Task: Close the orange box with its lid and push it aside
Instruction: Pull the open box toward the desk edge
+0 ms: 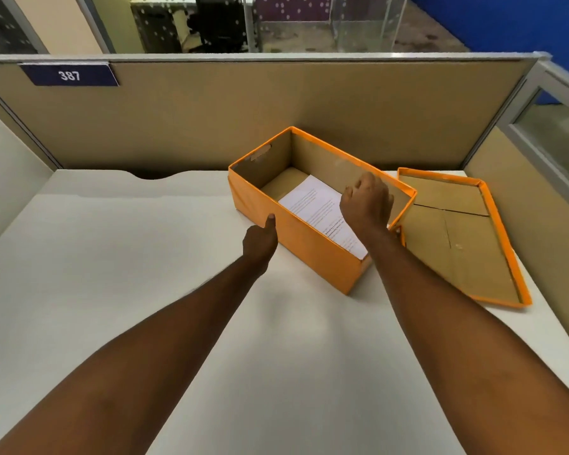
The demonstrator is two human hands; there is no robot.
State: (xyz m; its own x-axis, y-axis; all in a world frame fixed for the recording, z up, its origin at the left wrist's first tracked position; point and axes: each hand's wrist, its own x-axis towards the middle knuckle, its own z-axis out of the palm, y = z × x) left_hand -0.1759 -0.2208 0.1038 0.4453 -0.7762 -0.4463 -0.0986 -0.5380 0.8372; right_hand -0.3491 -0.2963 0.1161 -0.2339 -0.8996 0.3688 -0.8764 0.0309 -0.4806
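Observation:
An orange box stands open on the white desk, turned at an angle, with brown cardboard inside. A printed white sheet lies on its bottom. The orange lid lies upside down on the desk just right of the box, touching its right corner. My left hand rests against the box's near long wall, thumb at the rim. My right hand hovers inside the box over the sheet, fingers curled; whether it grips the paper is hidden.
The white desk is bounded by a tan partition at the back and another on the right. A cable notch cuts the desk's back edge. The lid lies close to the desk's right edge.

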